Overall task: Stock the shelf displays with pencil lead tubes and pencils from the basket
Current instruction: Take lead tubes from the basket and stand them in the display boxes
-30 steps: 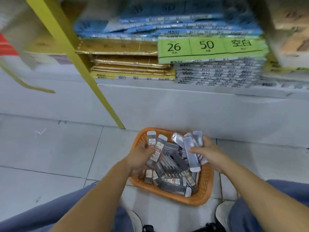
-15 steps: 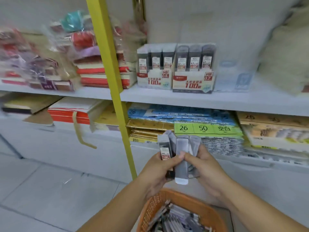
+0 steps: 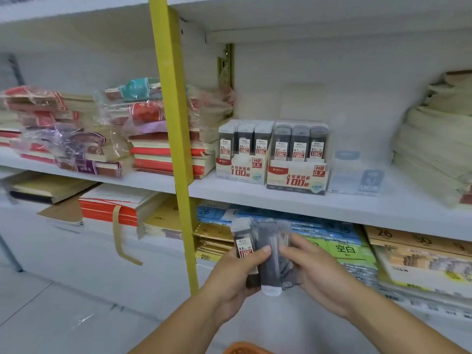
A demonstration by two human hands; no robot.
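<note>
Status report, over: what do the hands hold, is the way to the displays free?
Left hand, right hand: both grip one bunch of lead tubes. 0.5 display and 0.7 display: front rows full. Path to shelf open.

Your tubes (image 3: 268,254) are smoky dark grey, see-through in places; one carries a white label crossed by a red band, and another ends in white. The post (image 3: 173,123) is mustard yellow, the shelf (image 3: 306,203) plain white. The boxes (image 3: 297,178) are white with red lettering and red HB tags. The case (image 3: 357,175) beside them is pale blue. The notebooks (image 3: 163,159) are banded red and cream — the stack (image 3: 434,149) at right is all cream. Below lie blue packs (image 3: 319,226), a lime-green tag (image 3: 342,249) with dark characters, and the orange basket (image 3: 245,348).
</note>
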